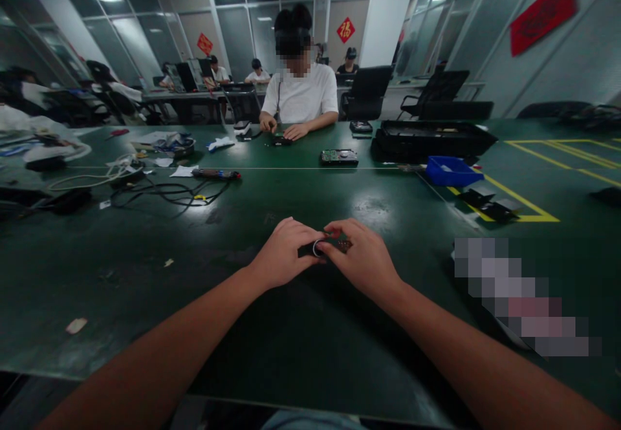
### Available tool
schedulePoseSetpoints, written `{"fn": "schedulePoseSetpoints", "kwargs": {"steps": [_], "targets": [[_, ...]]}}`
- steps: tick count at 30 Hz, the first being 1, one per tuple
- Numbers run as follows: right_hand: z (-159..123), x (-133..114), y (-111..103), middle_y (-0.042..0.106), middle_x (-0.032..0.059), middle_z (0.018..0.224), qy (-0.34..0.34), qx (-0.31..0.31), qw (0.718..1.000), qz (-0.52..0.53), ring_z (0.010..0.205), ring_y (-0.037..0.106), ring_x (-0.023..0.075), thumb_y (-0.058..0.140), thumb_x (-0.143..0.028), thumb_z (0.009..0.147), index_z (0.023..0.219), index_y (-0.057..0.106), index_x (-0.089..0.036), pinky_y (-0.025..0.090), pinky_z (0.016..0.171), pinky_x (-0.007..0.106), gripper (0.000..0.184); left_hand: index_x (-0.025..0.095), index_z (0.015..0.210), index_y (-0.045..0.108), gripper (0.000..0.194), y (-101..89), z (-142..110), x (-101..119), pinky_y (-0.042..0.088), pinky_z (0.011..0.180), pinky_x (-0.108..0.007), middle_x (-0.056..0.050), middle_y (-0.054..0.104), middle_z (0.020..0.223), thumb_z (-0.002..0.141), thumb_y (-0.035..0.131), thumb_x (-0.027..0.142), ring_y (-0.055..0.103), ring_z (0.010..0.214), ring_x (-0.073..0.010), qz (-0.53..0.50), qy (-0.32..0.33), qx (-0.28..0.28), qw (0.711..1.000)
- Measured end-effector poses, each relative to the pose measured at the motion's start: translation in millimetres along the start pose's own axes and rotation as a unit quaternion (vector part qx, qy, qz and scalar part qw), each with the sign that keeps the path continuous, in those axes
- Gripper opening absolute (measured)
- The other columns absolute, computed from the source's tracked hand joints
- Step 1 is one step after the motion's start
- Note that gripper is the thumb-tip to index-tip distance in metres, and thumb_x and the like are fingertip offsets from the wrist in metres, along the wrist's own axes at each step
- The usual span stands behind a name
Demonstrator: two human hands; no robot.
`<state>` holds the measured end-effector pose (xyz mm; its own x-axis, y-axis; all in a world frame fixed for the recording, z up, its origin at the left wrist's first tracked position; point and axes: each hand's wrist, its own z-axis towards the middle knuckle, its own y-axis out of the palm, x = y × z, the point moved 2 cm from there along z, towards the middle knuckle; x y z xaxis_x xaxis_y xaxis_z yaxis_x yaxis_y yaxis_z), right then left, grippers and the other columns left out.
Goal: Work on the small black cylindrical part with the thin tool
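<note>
My left hand [283, 253] and my right hand [361, 257] meet over the dark green table [310, 326], fingers curled together round a small dark device [330, 246] with a shiny round ring on its near side. Both hands pinch it from either side; most of the device is hidden by my fingers. It rests on or just above the table top.
Across the table a person in a white shirt works on a small dark part [280, 139]. A hard drive [339, 156] lies mid-table, a blue bin [449, 171] and a long black tray [431, 138] at right, tangled cables [165, 192] at left, and a screwdriver [216, 174] near them.
</note>
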<state>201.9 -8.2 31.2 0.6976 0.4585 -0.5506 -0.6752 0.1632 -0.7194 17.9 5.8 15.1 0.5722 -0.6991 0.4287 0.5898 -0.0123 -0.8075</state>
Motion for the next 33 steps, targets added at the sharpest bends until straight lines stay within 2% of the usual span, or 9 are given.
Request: {"fn": "schedulePoseSetpoints", "kwargs": {"steps": [6, 12, 14, 17, 21, 23, 27, 33], "targets": [[-2.2, -2.4, -3.5, 0.067, 0.0069, 0.099, -0.019, 0.002, 1.0, 0.004, 0.081, 0.064, 0.0197, 0.074, -0.028, 0.083, 0.108, 0.068, -0.02, 0.051, 0.072, 0.034, 0.027, 0.025, 0.122, 0.067, 0.034, 0.4, -1.2, -0.3, 0.032, 0.112, -0.053, -0.004, 0.073, 0.119, 0.089, 0.073, 0.031, 0.064, 0.113, -0.0249, 0.002, 0.015, -0.004, 1.0], [-4.9, -5.9, -12.2, 0.066, 0.0076, 0.094, -0.044, 0.04, 0.996, 0.068, 0.082, 0.063, 0.0206, 0.052, -0.02, 0.093, 0.113, 0.063, -0.017, 0.05, 0.072, 0.034, 0.024, 0.026, 0.119, 0.07, 0.034, -1.2, 0.8, -7.5, 0.044, 0.099, -0.045, -0.003, 0.076, 0.114, 0.086, 0.078, 0.031, 0.067, 0.107, -0.0247, -0.013, -0.025, 0.058, 0.998], [-4.6, -6.2, -14.9, 0.066, 0.0078, 0.098, -0.04, 0.067, 0.994, 0.082, 0.087, 0.063, 0.0207, 0.047, -0.022, 0.097, 0.113, 0.065, -0.018, 0.05, 0.075, 0.035, 0.024, 0.026, 0.119, 0.07, 0.037, -2.1, 0.9, -10.7, 0.047, 0.096, -0.043, -0.003, 0.076, 0.114, 0.084, 0.08, 0.031, 0.067, 0.106, -0.0244, -0.009, -0.047, 0.084, 0.995], [-3.4, -6.2, -17.8, 0.067, 0.0075, 0.102, -0.035, 0.095, 0.992, 0.076, 0.09, 0.065, 0.0206, 0.05, -0.03, 0.1, 0.11, 0.069, -0.02, 0.049, 0.078, 0.034, 0.024, 0.025, 0.118, 0.071, 0.037, -3.3, 0.5, -14.4, 0.048, 0.096, -0.043, -0.003, 0.076, 0.112, 0.083, 0.081, 0.031, 0.067, 0.106, -0.0245, -0.004, -0.075, 0.1, 0.992], [-4.9, -3.9, -19.2, 0.067, 0.0012, 0.074, -0.015, 0.09, 0.993, 0.073, 0.063, 0.061, 0.0159, 0.054, -0.038, 0.1, 0.096, 0.073, -0.021, 0.045, 0.059, 0.03, 0.026, 0.026, 0.118, 0.071, 0.037, -5.3, 0.0, -17.6, 0.048, 0.096, -0.043, -0.003, 0.076, 0.115, 0.083, 0.081, 0.028, 0.066, 0.109, -0.0251, 0.001, -0.097, 0.104, 0.99], [-7.9, -2.3, -19.9, 0.066, -0.0007, 0.069, -0.01, 0.107, 0.989, 0.103, 0.058, 0.061, 0.015, 0.054, -0.039, 0.1, 0.099, 0.071, -0.021, 0.045, 0.056, 0.029, 0.025, 0.025, 0.118, 0.071, 0.037, -6.1, -0.2, -19.1, 0.048, 0.096, -0.044, -0.003, 0.076, 0.116, 0.082, 0.081, 0.026, 0.066, 0.109, -0.0253, 0.005, -0.106, 0.106, 0.989], [-13.7, -0.3, -19.0, 0.074, 0.0021, 0.086, -0.032, 0.142, 0.974, 0.172, 0.076, 0.072, 0.0186, 0.056, -0.035, 0.1, 0.114, 0.066, -0.023, 0.054, 0.07, 0.032, 0.022, 0.026, 0.118, 0.071, 0.037, -6.3, -0.6, -20.9, 0.048, 0.095, -0.044, -0.003, 0.076, 0.115, 0.082, 0.081, 0.025, 0.065, 0.108, -0.0252, 0.007, -0.116, 0.11, 0.987], [-12.1, -1.9, -14.0, 0.077, 0.0034, 0.088, -0.048, 0.099, 0.986, 0.123, 0.079, 0.074, 0.0193, 0.057, -0.033, 0.098, 0.112, 0.067, -0.022, 0.054, 0.071, 0.032, 0.021, 0.025, 0.118, 0.071, 0.037, -4.7, -0.4, -18.1, 0.049, 0.096, -0.044, -0.003, 0.076, 0.114, 0.082, 0.081, 0.029, 0.066, 0.108, -0.0252, -0.001, -0.101, 0.115, 0.988]]}}
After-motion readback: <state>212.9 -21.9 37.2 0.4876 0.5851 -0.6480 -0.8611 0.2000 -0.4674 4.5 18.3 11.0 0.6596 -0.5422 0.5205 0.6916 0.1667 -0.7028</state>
